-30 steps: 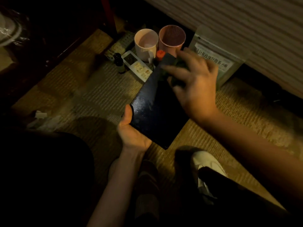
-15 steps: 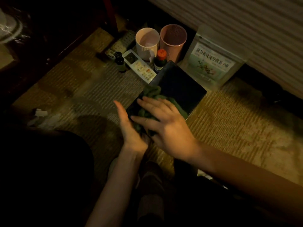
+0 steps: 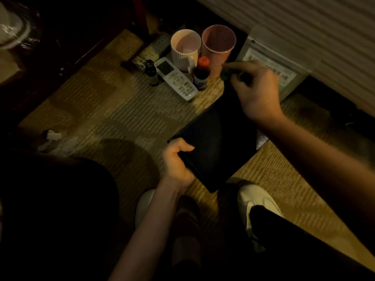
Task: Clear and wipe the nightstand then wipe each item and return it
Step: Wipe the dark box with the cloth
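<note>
On a dim woven floor mat, the left hand grips a dark tablet. The right hand, fingers pinching a green cloth, has swept from the near end to the far corner.

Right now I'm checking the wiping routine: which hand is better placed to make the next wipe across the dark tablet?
The right hand: it grips the green cloth at the tablet's far end. The left hand is busy holding the near corner.
</note>
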Action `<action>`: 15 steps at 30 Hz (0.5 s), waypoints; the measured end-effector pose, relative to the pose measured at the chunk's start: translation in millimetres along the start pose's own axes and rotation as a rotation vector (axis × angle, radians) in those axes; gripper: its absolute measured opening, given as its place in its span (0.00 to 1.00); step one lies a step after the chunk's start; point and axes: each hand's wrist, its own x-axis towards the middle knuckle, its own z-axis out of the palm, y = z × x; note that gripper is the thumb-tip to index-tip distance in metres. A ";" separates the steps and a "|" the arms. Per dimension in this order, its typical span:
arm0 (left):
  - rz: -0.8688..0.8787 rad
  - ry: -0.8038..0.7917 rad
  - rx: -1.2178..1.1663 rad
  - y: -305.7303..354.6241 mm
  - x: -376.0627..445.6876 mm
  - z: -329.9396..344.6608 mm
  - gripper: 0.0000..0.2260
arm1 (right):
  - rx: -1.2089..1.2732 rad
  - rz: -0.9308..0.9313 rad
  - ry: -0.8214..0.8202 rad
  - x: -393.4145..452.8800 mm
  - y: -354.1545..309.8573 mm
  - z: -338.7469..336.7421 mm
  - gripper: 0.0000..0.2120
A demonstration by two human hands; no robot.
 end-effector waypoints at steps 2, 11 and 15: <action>0.012 0.003 -0.033 -1.0 -0.5 1.2 0.21 | 0.070 0.039 0.012 0.3 -1.0 -3.1 0.13; 0.064 0.120 -0.078 7.2 -4.5 7.0 0.19 | -0.067 -0.193 -0.043 -17.4 9.1 -17.5 0.16; 0.089 0.212 -0.130 9.5 -2.3 -0.4 0.18 | -0.104 -0.219 -0.094 -25.8 21.7 -21.0 0.15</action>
